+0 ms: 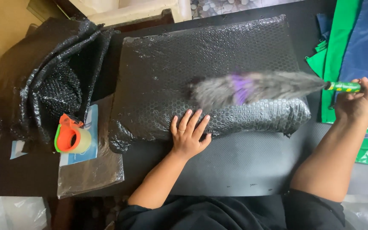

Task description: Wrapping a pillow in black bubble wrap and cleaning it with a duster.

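A large flat package wrapped in black bubble wrap (209, 55) lies across the middle of the dark table (239, 166). My left hand (188, 134) rests flat on its near edge, fingers spread. My right hand (356, 102) grips the green handle of a feather duster (256, 87). The duster's grey and purple feathers are blurred with motion and lie over the right half of the package top.
A heap of loose black bubble wrap (43, 81) sits at the left. An orange tape dispenser (71, 137) with clear tape rests on a plastic sleeve and blue-and-white paper (88, 166). Green and blue fabric (354, 42) lies at the right edge.
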